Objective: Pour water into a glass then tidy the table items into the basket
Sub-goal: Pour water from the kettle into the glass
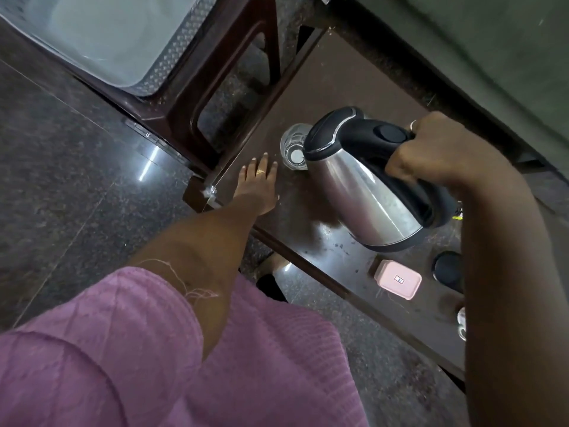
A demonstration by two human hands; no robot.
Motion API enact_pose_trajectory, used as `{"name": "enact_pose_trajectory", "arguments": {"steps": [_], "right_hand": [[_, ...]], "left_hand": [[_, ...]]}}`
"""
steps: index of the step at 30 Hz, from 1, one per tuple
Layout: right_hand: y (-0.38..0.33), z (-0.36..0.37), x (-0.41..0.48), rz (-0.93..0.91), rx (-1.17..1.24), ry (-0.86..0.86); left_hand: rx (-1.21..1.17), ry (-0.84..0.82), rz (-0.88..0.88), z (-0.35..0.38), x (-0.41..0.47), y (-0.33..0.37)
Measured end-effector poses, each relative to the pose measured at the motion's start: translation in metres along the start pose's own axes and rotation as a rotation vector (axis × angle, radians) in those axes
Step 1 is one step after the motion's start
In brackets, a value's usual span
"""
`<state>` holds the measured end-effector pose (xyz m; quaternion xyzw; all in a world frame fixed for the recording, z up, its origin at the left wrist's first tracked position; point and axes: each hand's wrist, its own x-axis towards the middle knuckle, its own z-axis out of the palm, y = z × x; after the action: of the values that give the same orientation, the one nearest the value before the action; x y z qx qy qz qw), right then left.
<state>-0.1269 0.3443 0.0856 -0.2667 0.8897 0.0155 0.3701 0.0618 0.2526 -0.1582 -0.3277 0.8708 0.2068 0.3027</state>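
A steel electric kettle [363, 192] with a black lid and handle hangs tilted over the dark brown table [345, 81], its spout over a clear glass [294, 146]. My right hand [431, 149] grips the kettle's black handle. The glass stands upright on the table. My left hand [257, 188] rests flat on the table just left of the glass, fingers straight, not touching it. No stream of water is plainly visible.
A pink lidded box [397, 279] lies near the table's front edge, with a black round lid [448, 269] and a small clear item [461, 323] beside my right arm. A translucent plastic basket [101, 41] sits on a brown chair [215, 97] at left. Dark tiled floor below.
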Motion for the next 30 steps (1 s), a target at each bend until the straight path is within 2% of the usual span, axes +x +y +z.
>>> {"name": "enact_pose_trajectory", "arguments": {"steps": [15, 30], "right_hand": [[-0.02, -0.006, -0.002, 0.066, -0.082, 0.006], [-0.025, -0.004, 0.0, 0.076, -0.082, -0.01]], "left_hand": [[0.022, -0.131, -0.036, -0.023, -0.003, 0.004], [0.004, -0.127, -0.015, -0.024, -0.006, -0.004]]}}
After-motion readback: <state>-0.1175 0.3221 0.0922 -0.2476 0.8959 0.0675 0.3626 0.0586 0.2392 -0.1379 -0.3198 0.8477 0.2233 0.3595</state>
